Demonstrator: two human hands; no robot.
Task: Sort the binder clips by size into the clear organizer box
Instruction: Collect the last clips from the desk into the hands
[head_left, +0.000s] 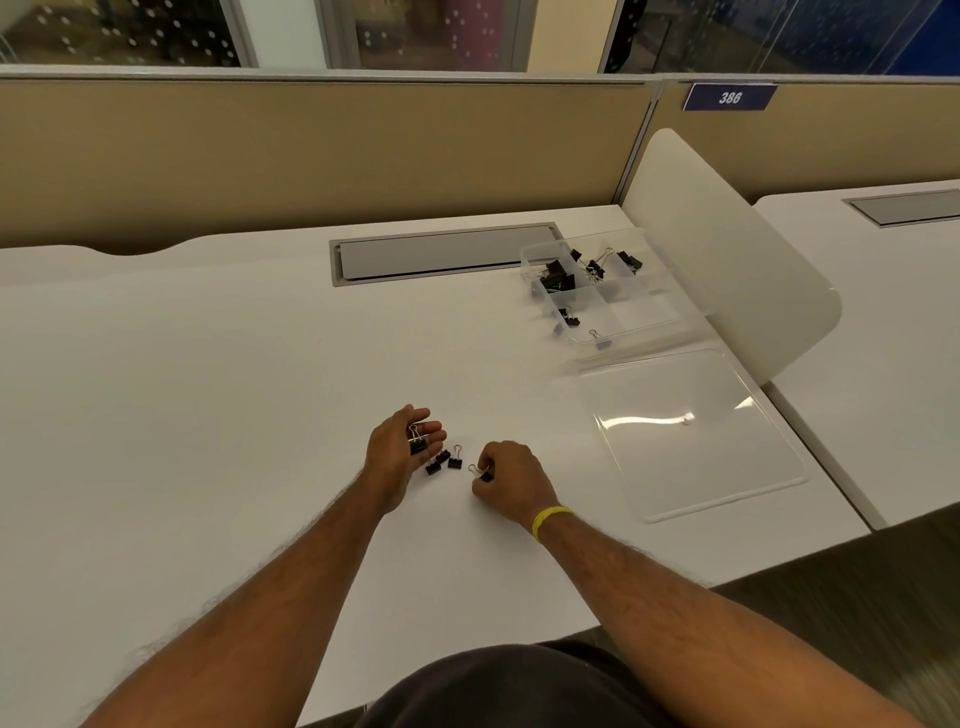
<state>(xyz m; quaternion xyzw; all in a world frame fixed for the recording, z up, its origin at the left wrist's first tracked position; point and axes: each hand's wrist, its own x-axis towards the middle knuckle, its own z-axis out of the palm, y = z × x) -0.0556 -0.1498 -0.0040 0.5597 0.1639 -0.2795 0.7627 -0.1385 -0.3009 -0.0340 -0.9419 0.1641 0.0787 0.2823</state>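
My left hand lies palm-up on the white desk and cups a black binder clip in its loosely curled fingers. Just right of it, three small black clips lie loose on the desk. My right hand, with a yellow wristband, pinches another small black clip at its fingertips. The clear organizer box stands open at the far right; several black clips of different sizes lie in its compartments.
The box's clear lid lies flat on the desk, in front of the box. A grey cable hatch is set into the desk behind. A white curved divider rises right of the box. The desk edge runs near my body.
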